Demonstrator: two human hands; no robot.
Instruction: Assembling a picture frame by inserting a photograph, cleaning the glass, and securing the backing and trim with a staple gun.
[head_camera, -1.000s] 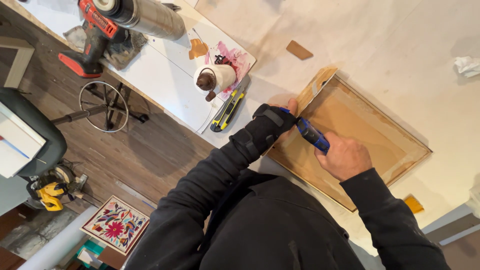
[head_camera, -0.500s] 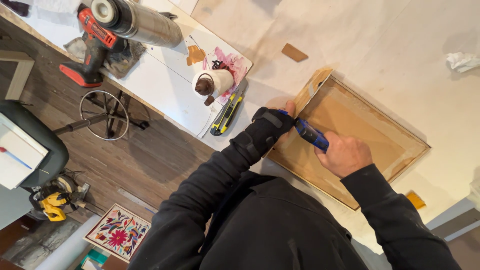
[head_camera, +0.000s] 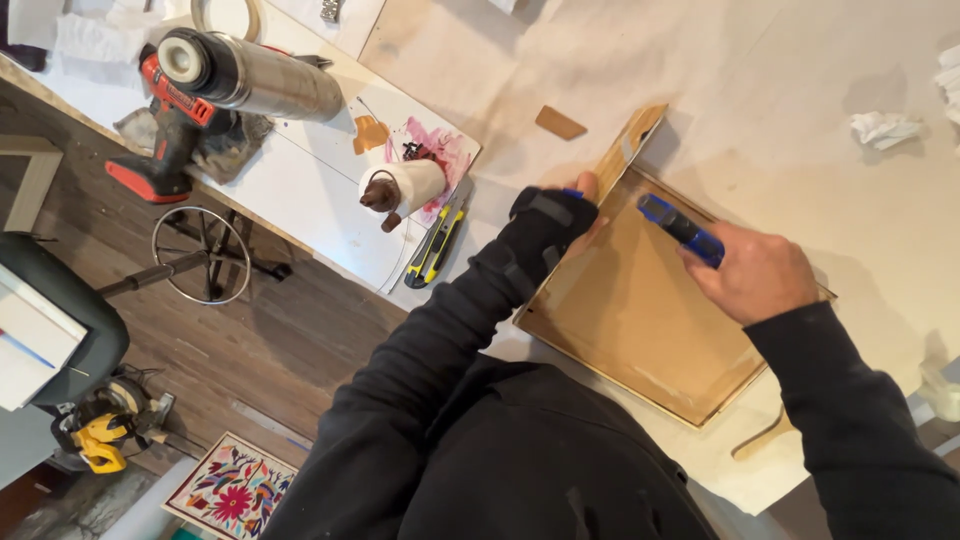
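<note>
Left hand (head_camera: 560, 215) steadies wooden tray (head_camera: 640, 310); right hand (head_camera: 755, 270) grips blue tool (head_camera: 680, 228)

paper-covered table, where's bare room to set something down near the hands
The widest free patch of the brown paper-covered table lies beyond the shallow wooden tray, between the small brown wood chip and the crumpled white paper wad. The white board on the left is crowded: steel flask, red drill, yellow utility knife.
</note>
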